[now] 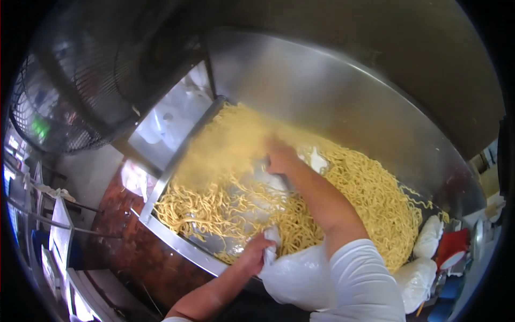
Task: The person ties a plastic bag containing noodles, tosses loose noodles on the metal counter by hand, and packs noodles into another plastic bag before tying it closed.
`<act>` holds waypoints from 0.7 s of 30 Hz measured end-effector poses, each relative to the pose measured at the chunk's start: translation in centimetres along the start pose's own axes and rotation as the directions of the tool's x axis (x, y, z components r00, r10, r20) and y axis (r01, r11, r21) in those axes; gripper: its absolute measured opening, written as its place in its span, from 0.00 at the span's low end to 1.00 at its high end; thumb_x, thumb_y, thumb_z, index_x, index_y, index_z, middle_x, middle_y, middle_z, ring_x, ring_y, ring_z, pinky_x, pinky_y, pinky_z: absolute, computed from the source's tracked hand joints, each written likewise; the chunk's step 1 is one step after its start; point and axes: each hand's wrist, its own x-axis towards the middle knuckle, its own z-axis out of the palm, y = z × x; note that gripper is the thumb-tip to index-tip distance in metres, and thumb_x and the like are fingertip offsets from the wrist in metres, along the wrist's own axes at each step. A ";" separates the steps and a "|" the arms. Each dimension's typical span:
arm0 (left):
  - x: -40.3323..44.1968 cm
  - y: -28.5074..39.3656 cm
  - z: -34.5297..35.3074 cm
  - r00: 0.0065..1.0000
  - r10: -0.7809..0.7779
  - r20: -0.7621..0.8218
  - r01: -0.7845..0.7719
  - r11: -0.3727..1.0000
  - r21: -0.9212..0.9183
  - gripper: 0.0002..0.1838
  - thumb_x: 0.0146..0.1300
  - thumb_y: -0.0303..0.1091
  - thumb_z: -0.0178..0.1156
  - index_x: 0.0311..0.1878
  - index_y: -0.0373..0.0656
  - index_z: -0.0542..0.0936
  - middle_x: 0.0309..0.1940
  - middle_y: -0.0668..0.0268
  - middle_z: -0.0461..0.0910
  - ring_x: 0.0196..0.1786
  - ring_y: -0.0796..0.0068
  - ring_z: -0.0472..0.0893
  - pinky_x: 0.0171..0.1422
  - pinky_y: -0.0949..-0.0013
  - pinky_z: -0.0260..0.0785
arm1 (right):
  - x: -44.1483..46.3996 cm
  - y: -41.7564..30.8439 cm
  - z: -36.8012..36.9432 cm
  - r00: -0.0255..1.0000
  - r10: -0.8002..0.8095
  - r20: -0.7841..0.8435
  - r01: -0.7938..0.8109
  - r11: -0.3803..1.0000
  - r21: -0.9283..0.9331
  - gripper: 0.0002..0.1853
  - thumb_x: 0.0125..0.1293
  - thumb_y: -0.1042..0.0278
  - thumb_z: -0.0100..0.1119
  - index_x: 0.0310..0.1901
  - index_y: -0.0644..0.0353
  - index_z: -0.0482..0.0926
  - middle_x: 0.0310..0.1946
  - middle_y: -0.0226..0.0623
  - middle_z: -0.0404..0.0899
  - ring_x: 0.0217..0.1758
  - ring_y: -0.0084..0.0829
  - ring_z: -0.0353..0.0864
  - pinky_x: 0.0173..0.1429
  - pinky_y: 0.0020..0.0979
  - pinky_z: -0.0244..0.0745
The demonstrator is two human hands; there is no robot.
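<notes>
Yellow noodles [370, 198] lie in loose heaps across a steel tray [182, 244] with a high back wall. At the tray's near edge, my left hand [257, 254] is closed on the bunched rim of a white plastic bag [300, 276]. The bag bulges below my right forearm; what it contains is hidden. My right hand [280, 155] reaches into the middle of the noodles, its fingers smeared by motion. Blurred yellow strands fill the area left of that hand. A whitish patch shows beside it, too unclear to name.
A large fan [59, 102] stands at the upper left. Filled white bags [416, 282] and a red object [452, 247] sit at the right end. Beyond the tray's left edge are clear plastic bags [166, 118]. The floor [131, 249] is reddish brown.
</notes>
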 end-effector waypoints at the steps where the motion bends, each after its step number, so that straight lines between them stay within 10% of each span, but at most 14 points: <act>1: -0.1 -0.4 -0.4 1.000 -0.012 0.017 0.012 1.000 -0.001 0.17 0.59 0.27 0.56 0.53 0.41 0.73 0.34 0.66 0.77 0.33 0.72 0.78 0.38 0.68 0.73 | 2.7 0.2 0.5 1.000 -0.017 -0.001 0.017 1.000 0.006 0.59 0.42 0.59 0.77 0.75 0.50 0.51 0.76 0.53 0.46 0.68 0.55 0.67 0.64 0.48 0.72; 6: -0.3 -0.9 -0.8 0.997 -0.065 0.034 0.068 0.993 -0.101 0.24 0.58 0.24 0.56 0.60 0.39 0.70 0.40 0.61 0.80 0.39 0.67 0.82 0.48 0.64 0.76 | 9.9 -6.1 1.1 0.990 -0.080 0.115 0.090 0.993 -0.081 0.65 0.39 0.57 0.80 0.77 0.46 0.44 0.77 0.52 0.38 0.75 0.59 0.54 0.68 0.53 0.66; 14: 0.1 0.0 0.9 0.998 -0.066 0.024 0.068 0.993 -0.101 0.24 0.59 0.23 0.54 0.61 0.40 0.71 0.39 0.66 0.80 0.37 0.75 0.80 0.39 0.72 0.74 | 7.7 -10.3 2.1 0.964 -0.140 0.226 0.125 0.989 0.078 0.36 0.49 0.64 0.68 0.64 0.54 0.73 0.66 0.51 0.68 0.68 0.44 0.69 0.66 0.40 0.71; 17: 0.0 -0.1 0.8 0.997 -0.079 -0.006 0.078 0.991 -0.106 0.24 0.58 0.23 0.54 0.61 0.41 0.71 0.38 0.66 0.80 0.36 0.75 0.80 0.38 0.72 0.74 | 6.1 -6.8 1.4 0.971 -0.098 0.216 -0.067 0.762 0.645 0.37 0.50 0.61 0.71 0.63 0.63 0.73 0.52 0.51 0.80 0.49 0.37 0.82 0.54 0.33 0.76; 21: 0.4 0.0 0.0 0.996 -0.086 0.029 0.090 0.982 -0.163 0.20 0.57 0.25 0.55 0.55 0.42 0.73 0.34 0.66 0.77 0.31 0.72 0.78 0.32 0.69 0.74 | -0.8 -7.5 -12.6 0.936 0.067 0.346 -0.335 0.481 0.810 0.28 0.59 0.61 0.70 0.57 0.66 0.75 0.45 0.43 0.83 0.45 0.31 0.83 0.49 0.31 0.78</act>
